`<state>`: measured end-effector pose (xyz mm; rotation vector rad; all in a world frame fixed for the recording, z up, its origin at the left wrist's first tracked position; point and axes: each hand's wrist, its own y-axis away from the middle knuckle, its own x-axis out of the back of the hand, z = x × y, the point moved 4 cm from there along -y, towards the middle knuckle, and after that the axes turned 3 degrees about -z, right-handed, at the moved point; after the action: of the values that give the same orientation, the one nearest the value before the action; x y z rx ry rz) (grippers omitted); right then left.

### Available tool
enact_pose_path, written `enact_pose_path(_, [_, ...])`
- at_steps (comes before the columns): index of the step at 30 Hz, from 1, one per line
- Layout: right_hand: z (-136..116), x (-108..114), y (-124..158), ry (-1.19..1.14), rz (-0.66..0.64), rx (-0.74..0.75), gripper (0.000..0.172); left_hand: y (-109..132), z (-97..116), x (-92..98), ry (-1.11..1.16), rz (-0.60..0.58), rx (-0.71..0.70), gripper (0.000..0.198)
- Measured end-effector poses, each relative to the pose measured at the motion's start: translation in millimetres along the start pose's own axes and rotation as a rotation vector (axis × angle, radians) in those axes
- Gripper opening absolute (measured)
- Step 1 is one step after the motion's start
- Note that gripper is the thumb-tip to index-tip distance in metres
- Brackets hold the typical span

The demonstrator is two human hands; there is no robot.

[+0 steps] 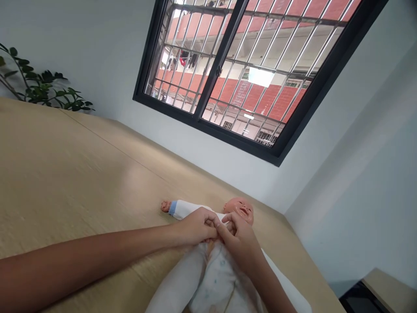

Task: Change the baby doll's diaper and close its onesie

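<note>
A baby doll (pixel 239 208) lies on its back on the wooden table, its head pointing away from me. It wears white clothing (pixel 216 278) with faint bluish prints, and one sleeve (pixel 187 210) ends in a blue cuff. My left hand (pixel 198 226) comes in across the table and pinches the clothing at the chest. Just below the doll's face, my right hand (pixel 240 239) is also closed on the clothing, its fingers touching or nearly touching those of my left. The exact bit of cloth between the fingertips is hidden.
The wooden table (pixel 91 182) runs along a pale wall. A green plant (pixel 48 89) rises behind its far left edge. Above is a dark-framed window (pixel 208 119) with metal bars. A dark object (pixel 361 298) sits at the lower right beyond the table's edge.
</note>
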<state>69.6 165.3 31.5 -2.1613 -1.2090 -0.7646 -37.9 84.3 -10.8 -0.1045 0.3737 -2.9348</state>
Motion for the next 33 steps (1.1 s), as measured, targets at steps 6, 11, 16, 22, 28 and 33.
enact_pose_path(6, [7,9,-3,-0.092,-0.118,-0.042,0.021,3,-2,3.9,-0.120,0.043,-0.021,0.030])
enact_pose_path(11, [13,18,-6,-0.165,-0.145,-0.025,0.025,11,7,9.0,-0.308,0.088,-0.135,0.056])
enact_pose_path(16, [14,19,-9,-0.169,-0.087,0.009,0.024,12,11,-4.3,-0.125,-0.093,-0.169,0.064])
enact_pose_path(22, [16,17,-8,-0.190,-0.098,-0.047,0.023,14,12,-6.6,-0.183,-0.042,-0.113,0.058])
enact_pose_path(28, [15,21,-9,-0.241,-0.114,-0.076,0.023,13,2,-4.1,-0.262,-0.001,0.020,0.058])
enact_pose_path(33, [14,27,-6,-0.262,-0.129,-0.108,0.022,12,-4,-1.9,-0.290,-0.023,0.063,0.050])
